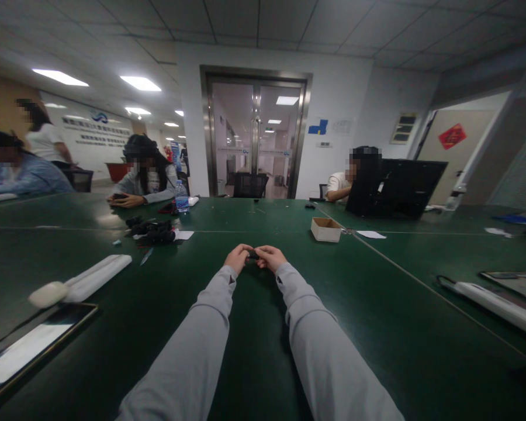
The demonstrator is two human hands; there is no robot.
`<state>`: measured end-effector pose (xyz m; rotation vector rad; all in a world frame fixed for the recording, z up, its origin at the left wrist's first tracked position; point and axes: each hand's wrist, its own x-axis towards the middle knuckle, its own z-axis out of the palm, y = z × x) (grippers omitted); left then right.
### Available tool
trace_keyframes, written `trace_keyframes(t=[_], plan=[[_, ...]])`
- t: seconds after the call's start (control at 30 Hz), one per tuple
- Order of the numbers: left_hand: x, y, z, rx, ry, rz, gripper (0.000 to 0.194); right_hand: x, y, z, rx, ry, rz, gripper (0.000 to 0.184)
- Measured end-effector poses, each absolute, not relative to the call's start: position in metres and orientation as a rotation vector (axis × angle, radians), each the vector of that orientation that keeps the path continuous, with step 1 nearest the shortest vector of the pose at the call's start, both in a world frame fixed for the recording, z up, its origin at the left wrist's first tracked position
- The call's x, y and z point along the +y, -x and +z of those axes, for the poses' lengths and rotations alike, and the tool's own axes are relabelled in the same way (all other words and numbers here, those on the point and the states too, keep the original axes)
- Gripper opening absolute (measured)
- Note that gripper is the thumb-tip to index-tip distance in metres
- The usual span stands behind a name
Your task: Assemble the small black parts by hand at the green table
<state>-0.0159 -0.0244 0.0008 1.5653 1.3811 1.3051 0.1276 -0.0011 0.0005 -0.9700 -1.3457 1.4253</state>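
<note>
Both arms, in light grey sleeves, reach forward over the green table (258,327). My left hand (237,257) and my right hand (270,258) meet in front of me, a little above or on the tabletop; I cannot tell which. Between their fingertips is a small dark object (253,255), too small to name. The fingers of each hand are closed in a pinch on it, left hand from the left side, right hand from the right. The fingers hide part of the object.
An open cardboard box (326,233) stands ahead to the right. Left are tangled black gear (155,230), a water bottle (182,197), a white power strip (99,276) and a phone (35,345). A monitor (397,187) stands back right. Other people sit across the table.
</note>
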Motion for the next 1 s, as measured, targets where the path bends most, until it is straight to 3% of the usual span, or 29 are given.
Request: trace_keyframes(t=[1.0], plan=[[-0.0247, 0.0165, 0.0008, 1.348, -1.547, 1.295, 0.028, -0.0041, -0.1279, 0.0022, -1.357, 0.942, 1.421, 0.021]])
